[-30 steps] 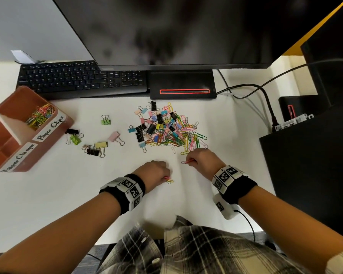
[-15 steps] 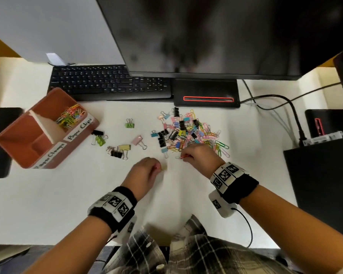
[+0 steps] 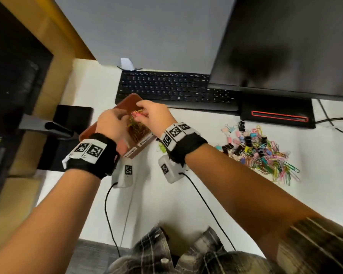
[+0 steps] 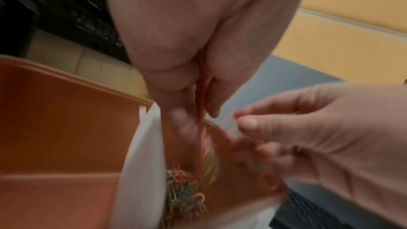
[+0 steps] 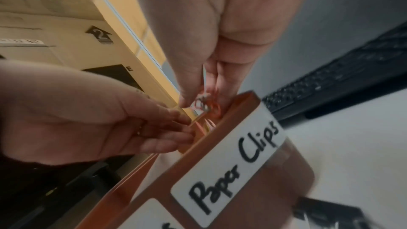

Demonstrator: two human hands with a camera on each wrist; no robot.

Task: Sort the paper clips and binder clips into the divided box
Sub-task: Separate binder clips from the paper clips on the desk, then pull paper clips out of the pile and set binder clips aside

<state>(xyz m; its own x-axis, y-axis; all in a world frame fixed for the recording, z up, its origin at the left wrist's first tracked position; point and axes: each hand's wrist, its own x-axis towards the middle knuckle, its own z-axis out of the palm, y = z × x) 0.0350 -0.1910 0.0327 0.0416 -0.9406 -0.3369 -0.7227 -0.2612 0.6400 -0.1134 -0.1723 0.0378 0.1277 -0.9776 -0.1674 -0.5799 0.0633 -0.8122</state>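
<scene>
Roughly early-to-middle stage, by my judgement. Both hands over divided box (image 3: pixel 127 101), above compartment labelled "Paper Clips" (image 5: pixel 233 166). Left hand (image 3: pixel 109 125) pinches thin red clip; right hand (image 3: pixel 156 117) pinches small bunch of paper clips (image 3: pixel 137 113) (release not yet made). Heap of paper clips already in that compartment (image 4: pixel 182 196). Large mixed pile (image 3: pixel 261 153) right of box, unsorted. White worktop (image 3: pixel 186 204); keyboard (image 3: pixel 174 89) and monitor (image 3: pixel 285 46) beyond box; grey wall.
</scene>
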